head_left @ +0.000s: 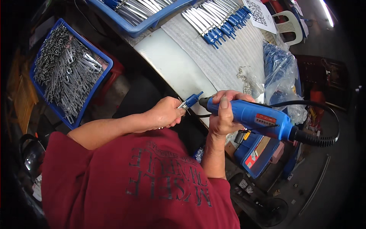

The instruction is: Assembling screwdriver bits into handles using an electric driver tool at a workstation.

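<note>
My left hand [167, 112] is closed round a metal strip piece with a blue plastic end [192, 100], which sticks out past the fingers. My right hand [224, 116] grips a blue corded electric screwdriver [249, 116], its dark nose facing the blue end. The tip is at or very close to that end; whether they touch is too small to tell. On the table beyond, metal strips with blue ends [225, 26] lie in a row.
At the left stands a blue crate [108, 70] full of metal parts. Another blue tray [133, 28] of strips is on the white table [167, 57]. Small metal pieces [248, 78] and plastic bags [280, 76] lie at the right. The black cord [335, 118] loops beside the screwdriver.
</note>
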Motion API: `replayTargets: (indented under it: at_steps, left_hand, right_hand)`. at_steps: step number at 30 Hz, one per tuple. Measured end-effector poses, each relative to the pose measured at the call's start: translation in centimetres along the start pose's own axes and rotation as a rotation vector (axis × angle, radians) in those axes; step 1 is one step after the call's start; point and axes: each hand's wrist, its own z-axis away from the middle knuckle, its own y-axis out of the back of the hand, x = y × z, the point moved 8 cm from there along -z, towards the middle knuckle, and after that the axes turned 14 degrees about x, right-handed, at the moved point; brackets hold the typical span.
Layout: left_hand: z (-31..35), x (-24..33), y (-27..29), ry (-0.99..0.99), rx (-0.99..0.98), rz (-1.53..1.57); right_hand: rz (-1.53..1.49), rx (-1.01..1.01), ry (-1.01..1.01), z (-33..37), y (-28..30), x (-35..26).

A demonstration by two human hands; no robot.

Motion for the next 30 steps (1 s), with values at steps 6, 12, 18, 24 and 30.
replayTargets:
  at_steps: [6, 12, 18, 24, 30]
  left_hand:
    - [0.04, -0.03, -0.12, -0.01, 0.009, 0.032]
    - [0.03, 0.17, 0.0, -0.016, 0.029, 0.08]
    - [-0.09, 0.0, -0.06, 0.002, 0.014, 0.047]
    - [0.06, 0.04, -0.02, -0.002, 0.038, 0.067]
    - [0.25, -0.21, -0.05, 0.001, 0.048, 0.054]
  right_hand:
    - [-0.091, 0.024, -0.029, -0.56, 0.56, -0.67]
    - [-0.131, -0.006, -0.028, -0.67, 0.07, -0.89]
    - [-0.144, 0.01, -0.051, -0.75, 0.13, -0.33]
    - [-0.104, 0.051, -0.03, -0.67, 0.22, -0.37]
    - [-0.064, 0.043, -0.043, -0.21, -0.35, -0.43]
